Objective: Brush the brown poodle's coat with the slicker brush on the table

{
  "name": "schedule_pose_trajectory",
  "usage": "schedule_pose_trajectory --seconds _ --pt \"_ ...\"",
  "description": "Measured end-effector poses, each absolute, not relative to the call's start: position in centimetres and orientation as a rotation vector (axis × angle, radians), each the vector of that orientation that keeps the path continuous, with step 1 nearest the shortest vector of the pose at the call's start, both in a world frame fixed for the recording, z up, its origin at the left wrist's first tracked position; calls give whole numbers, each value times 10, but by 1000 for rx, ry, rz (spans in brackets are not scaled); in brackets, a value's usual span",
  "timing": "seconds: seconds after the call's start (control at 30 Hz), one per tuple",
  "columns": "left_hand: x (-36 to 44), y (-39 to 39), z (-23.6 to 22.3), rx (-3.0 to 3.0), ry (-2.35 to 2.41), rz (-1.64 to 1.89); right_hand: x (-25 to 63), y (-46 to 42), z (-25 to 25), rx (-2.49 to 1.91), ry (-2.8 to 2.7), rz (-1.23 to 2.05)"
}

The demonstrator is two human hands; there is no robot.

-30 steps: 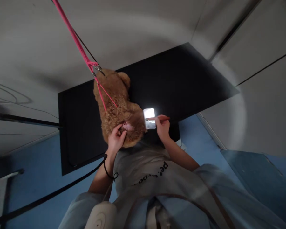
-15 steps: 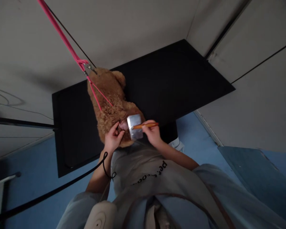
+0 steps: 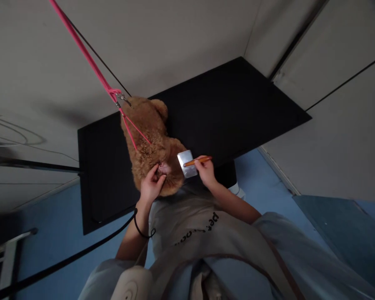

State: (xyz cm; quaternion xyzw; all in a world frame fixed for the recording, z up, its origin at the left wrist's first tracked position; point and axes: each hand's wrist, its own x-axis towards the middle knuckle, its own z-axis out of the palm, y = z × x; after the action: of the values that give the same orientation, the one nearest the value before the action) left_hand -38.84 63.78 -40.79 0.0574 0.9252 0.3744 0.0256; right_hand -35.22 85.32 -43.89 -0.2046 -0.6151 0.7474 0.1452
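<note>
A brown, curly-furred dog (image 3: 146,125), seen from above, is on a black table (image 3: 225,112) close to my apron. My left hand (image 3: 151,181) presses into the fur on its near end, thumb and fingers closed on a tuft. Beside those fingertips a pale pink patch (image 3: 164,168) shows between the parted hairs. My right hand (image 3: 206,171) is closed round the orange handle of a slicker brush (image 3: 187,160). The brush's silver plate faces up, at the right edge of the dog's body; its bristles are hidden underneath. Whether they touch fur I cannot tell.
A pink leash (image 3: 87,54) with metal clips runs from the upper left to a loop around the dog. A black cord (image 3: 81,254) crosses my left forearm. Pale walls stand behind the table, and the floor (image 3: 262,183) is blue.
The slicker brush has moved right, away from the pink patch, in my right hand. My left hand stays at the fur. The whole view has shifted slightly.
</note>
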Motion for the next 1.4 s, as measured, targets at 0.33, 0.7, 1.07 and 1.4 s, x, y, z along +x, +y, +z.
schedule_pose_trajectory --seconds 0.33,0.7,1.07,1.4 --pt "-389 621 -411 432 2908 1036 -406 861 -451 -730 -1666 2241" --pt "-386 615 -390 1045 2982 467 -477 859 -419 -238 -1983 2370" --pt "-386 624 -380 1034 2973 551 -505 838 -404 120 -2237 2364" --pt "-385 633 -409 260 2873 1257 -459 860 -435 -457 -1903 2259"
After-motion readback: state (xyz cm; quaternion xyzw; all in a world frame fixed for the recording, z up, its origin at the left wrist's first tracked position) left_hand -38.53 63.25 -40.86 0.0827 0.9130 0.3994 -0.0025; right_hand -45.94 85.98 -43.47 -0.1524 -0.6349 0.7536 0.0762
